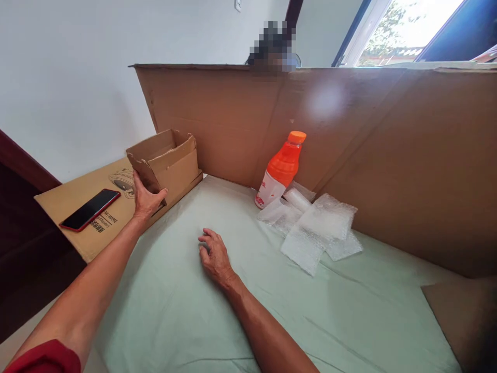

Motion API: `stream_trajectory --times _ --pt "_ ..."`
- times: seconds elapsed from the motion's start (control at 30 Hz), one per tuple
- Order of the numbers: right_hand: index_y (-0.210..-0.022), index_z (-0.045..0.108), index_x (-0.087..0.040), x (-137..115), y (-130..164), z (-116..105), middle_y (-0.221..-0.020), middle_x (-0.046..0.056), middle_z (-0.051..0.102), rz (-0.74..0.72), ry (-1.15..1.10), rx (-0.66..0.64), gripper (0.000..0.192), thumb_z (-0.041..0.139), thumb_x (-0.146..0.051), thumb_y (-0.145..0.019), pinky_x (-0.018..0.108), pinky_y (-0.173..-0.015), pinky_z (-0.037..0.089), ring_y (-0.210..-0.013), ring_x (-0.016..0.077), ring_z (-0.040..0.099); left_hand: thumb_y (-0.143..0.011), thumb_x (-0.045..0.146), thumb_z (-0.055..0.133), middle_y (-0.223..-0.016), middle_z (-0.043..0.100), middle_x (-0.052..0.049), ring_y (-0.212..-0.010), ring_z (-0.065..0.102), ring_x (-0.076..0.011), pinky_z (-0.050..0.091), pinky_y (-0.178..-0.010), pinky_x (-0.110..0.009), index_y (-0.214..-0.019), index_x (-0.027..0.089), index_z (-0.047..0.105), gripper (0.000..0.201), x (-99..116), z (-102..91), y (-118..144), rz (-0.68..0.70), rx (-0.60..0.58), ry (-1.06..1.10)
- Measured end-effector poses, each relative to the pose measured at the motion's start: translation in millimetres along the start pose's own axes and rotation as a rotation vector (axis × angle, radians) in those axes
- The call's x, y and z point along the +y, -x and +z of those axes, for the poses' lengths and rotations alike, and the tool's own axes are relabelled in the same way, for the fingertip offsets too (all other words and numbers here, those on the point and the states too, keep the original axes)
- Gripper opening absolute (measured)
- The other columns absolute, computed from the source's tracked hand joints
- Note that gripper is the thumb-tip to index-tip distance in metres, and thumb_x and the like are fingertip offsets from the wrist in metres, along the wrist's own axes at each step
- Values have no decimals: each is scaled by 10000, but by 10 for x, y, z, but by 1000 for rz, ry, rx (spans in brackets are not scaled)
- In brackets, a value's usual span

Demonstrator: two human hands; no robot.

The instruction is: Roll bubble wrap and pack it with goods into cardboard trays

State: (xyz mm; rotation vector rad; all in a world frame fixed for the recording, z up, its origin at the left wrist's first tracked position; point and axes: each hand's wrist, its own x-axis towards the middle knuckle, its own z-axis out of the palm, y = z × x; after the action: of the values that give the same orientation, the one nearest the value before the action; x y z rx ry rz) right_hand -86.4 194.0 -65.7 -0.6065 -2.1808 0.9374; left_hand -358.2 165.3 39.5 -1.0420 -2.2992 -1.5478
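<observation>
My left hand (146, 199) grips the near end of a small open cardboard box (176, 165), thumb on one side and fingers on the other. The box stands on a larger flat carton (83, 199) at the left; its inside is mostly hidden. Over the pale green cloth (178, 290), my right hand (215, 256) is empty, its fingers loosely bent and apart. Farther right, an orange-capped bottle (281, 168) with a white lower part leans slightly beside several pieces of bubble wrap (310, 228).
A phone with a red edge (90, 210) lies on the flat carton. Behind everything rises a tall cardboard panel (217, 119). At the right edge is another piece of cardboard (462, 316). A person's blurred head (272, 49) shows above the panel.
</observation>
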Motion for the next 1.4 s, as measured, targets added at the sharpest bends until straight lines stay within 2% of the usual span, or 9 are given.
stream_trajectory --times 0.13,0.27,0.4,0.6,0.8,0.93,1.2,1.3,1.4 --pt "-1055 713 -194 -41 -21 -23 -1347 140 645 12 -3 1 276 562 -125 -835 483 -1078 486 -1252 261 594 -674 236 780 -1578 305 -236 -1506 259 -353 222 -1260 -495 -1552 67 142 1098 45 304 -206 -55 -4 -47" --pt "-1107 695 -189 -26 -3 -25 -1351 141 645 7 -26 -5 317 552 -118 -833 475 -1112 464 -1263 250 594 -722 238 739 -1584 279 -285 -1499 279 -362 234 -1248 -484 -1553 -11 89 1084 33 400 -214 -65 -53 -68" --pt "-1239 634 -199 -7 -25 -3 -1371 128 635 20 -61 24 449 556 -103 -807 468 -1156 431 -1298 240 577 -729 256 666 -1608 283 -272 -1531 238 -373 223 -1257 -511 -1538 27 212 955 9 361 370 -35 -152 -94" --pt "-1351 564 -165 -263 7 22 -1519 157 500 169 -12 4 542 606 -120 -813 407 -1170 425 -1433 229 458 -767 476 579 -1320 627 -153 -1298 552 -406 387 -1149 -594 -1324 216 532 617 -88 159 1628 185 -530 -46" --pt "-1294 635 -151 -358 145 -229 -1479 142 557 170 132 -84 449 651 -201 -849 342 -1137 449 -1408 224 499 -866 512 418 -1343 600 -212 -1327 503 -476 377 -1086 -701 -1320 240 551 546 -150 321 1972 478 -631 -209" --pt "-1172 696 -194 -501 600 -1056 -1511 130 524 96 308 -56 328 684 -233 -846 412 -1134 435 -1363 261 534 -905 582 358 -1415 556 -268 -1347 483 -488 328 -1055 -753 -1272 161 620 617 297 366 2266 556 -675 -389" --pt "-1297 601 -156 -967 1817 -3723 -1553 201 449 365 1060 423 474 642 -165 -824 531 -1123 325 -1414 355 411 -915 499 488 -1558 464 -202 -1488 350 -382 188 -1213 -621 -1433 159 567 624 1376 425 3199 808 -1022 -272" --pt "-1274 594 -87 -1049 2090 -4292 -1343 261 618 663 1340 394 471 652 -286 -851 506 -978 400 -1222 389 565 -885 514 578 -1619 380 -170 -1529 280 -379 141 -1235 -628 -1492 216 506 680 1741 300 3642 926 -1252 -104" --pt "-1113 681 -92 -1062 2194 -4501 -1014 223 745 967 1386 195 309 581 -291 -899 402 -808 431 -952 334 683 -871 563 605 -1646 340 -130 -1545 249 -363 102 -1259 -618 -1518 250 462 733 1991 89 4029 1011 -1447 120"
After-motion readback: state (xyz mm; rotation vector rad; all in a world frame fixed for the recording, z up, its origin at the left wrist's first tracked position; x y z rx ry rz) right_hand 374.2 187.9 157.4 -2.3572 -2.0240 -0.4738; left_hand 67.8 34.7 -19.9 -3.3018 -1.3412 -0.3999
